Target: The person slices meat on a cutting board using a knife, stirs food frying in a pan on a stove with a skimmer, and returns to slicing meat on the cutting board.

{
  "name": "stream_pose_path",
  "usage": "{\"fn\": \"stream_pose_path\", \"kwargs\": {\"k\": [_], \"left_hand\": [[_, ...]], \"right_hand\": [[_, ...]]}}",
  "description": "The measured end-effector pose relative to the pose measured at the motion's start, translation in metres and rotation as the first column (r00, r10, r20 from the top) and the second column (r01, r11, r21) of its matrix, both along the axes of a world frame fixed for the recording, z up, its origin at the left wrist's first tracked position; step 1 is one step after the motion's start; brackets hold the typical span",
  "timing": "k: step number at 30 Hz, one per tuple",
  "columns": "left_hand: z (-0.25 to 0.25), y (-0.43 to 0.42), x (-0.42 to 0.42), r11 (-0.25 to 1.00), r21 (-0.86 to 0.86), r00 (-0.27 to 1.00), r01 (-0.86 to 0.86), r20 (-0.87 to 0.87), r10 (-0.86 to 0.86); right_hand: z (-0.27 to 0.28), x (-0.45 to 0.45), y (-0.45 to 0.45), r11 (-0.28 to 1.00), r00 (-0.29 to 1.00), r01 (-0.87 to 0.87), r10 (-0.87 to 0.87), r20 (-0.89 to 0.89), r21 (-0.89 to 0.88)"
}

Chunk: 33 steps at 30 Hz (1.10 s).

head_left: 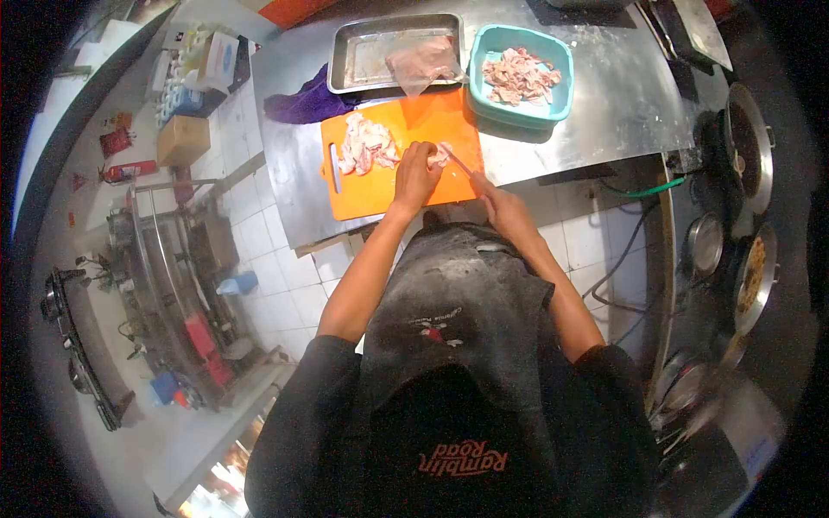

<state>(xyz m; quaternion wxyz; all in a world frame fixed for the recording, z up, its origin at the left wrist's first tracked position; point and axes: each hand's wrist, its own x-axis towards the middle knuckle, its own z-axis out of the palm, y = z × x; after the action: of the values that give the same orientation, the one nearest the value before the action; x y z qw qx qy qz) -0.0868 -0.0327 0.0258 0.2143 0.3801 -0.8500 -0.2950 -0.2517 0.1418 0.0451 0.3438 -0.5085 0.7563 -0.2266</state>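
Observation:
My right hand (498, 207) grips the handle of a knife (460, 161), its blade slanting up and left over the orange cutting board (363, 200). Beside the blade, my left hand (418, 175) has its fingers curled together on a small piece of pale raw meat (440, 155), pressing it on the board. A pile of raw meat pieces (367, 144) lies on the left half of the board. Beyond the board stands a turquoise tub (566, 95) holding more cut meat. Next to it, a metal tray (354, 53) carries a plastic bag of meat (423, 65).
A purple cloth (302, 102) lies left of the tray on the steel table (604, 129). Several pans, one a large round pan (749, 151), stand along the right side. At left are a metal rack (160, 259), a cardboard box (183, 141) and a fire extinguisher (129, 171).

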Motion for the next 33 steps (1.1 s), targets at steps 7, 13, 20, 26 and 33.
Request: {"fn": "stream_pose_path", "kwargs": {"k": [7,13,20,26,33], "left_hand": [[0.004,-0.011,0.023,0.997,0.076,0.999,0.020,0.027,-0.022],[0.033,-0.013,0.032,0.997,0.083,0.978,-0.004,-0.207,0.021],[0.065,-0.011,0.030,0.989,0.146,0.915,-0.007,-0.398,0.066],[0.106,-0.016,0.004,0.970,0.233,0.914,0.071,-0.404,0.031],[0.142,-0.006,-0.010,0.951,0.292,0.875,0.103,-0.481,0.053]], "right_hand": [[-0.007,-0.006,0.000,0.992,0.994,0.097,-0.101,-0.041,-0.085],[0.003,-0.006,-0.003,0.995,0.991,0.093,-0.088,-0.100,0.041],[-0.005,-0.008,-0.002,0.994,0.993,0.109,-0.110,-0.047,-0.016],[-0.010,-0.022,0.008,0.985,0.985,0.159,-0.153,0.086,-0.068],[0.008,-0.026,0.014,0.949,0.956,0.264,-0.233,0.180,-0.174]]}}
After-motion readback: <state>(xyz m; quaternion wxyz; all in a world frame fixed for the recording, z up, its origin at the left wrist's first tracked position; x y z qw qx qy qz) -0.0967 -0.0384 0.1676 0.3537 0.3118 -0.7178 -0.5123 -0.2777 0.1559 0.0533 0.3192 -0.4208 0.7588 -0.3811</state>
